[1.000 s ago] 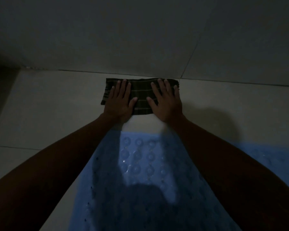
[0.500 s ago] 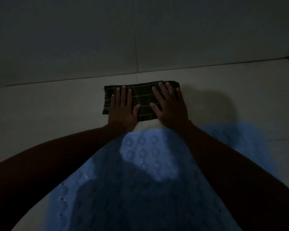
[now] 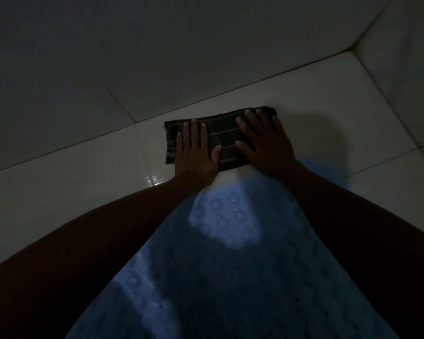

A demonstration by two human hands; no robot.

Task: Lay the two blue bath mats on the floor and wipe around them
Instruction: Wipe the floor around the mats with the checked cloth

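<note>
In the head view a blue bath mat [image 3: 230,277] with round suction cups already lies flat on the tiled floor [image 3: 71,192], and a patch of blue at the right [image 3: 328,170] may be the second mat, though that is too dark to tell. Just beyond the mat's far edge, near the wall [image 3: 157,57], the left hand [image 3: 196,152] and right hand [image 3: 267,145] press a folded dark striped cloth [image 3: 222,137] to the floor, fingers straight, so laying seems done and wiping partway.
</note>
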